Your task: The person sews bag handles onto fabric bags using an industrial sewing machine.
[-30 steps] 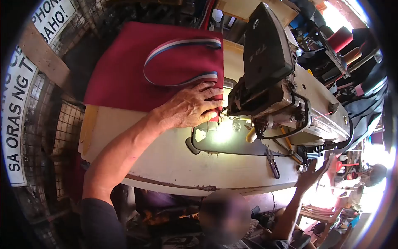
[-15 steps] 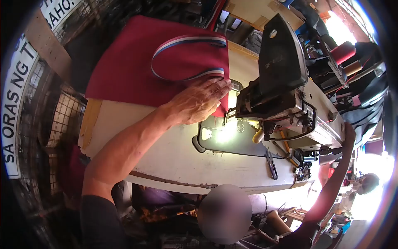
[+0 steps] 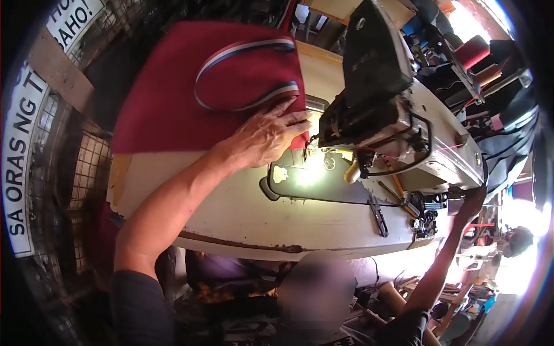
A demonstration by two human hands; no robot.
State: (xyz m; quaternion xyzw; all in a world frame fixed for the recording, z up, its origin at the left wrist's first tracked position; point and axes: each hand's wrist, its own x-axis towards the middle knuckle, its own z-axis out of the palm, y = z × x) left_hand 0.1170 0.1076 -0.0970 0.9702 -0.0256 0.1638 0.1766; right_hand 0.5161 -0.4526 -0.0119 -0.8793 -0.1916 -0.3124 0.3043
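Note:
My left hand (image 3: 266, 135) lies on a dark red cloth (image 3: 156, 95), fingers stretched and slightly spread beside the machine's needle area. A looped striped ribbon (image 3: 199, 86) in white, blue and red rests on the cloth, its lower end near my fingers. The cloth's corner reaches the lit stitching spot of the sewing machine (image 3: 378, 86). At the far right end of the machine, my right hand (image 3: 473, 203) is by the handwheel side; its fingers are dark and partly hidden, so I cannot make out their grip.
Thread snips (image 3: 378, 217) and a screwdriver (image 3: 408, 206) lie on the white sewing table (image 3: 231, 222), near a bobbin winder (image 3: 426, 225). Thread cones (image 3: 473, 52) stand behind the machine. Wire mesh (image 3: 89, 161) is at the left. A blurred head (image 3: 317, 288) shows below the table edge.
The view has shifted a little. My left hand's fingers have spread apart on the cloth. My right hand has moved lower at the machine's right end.

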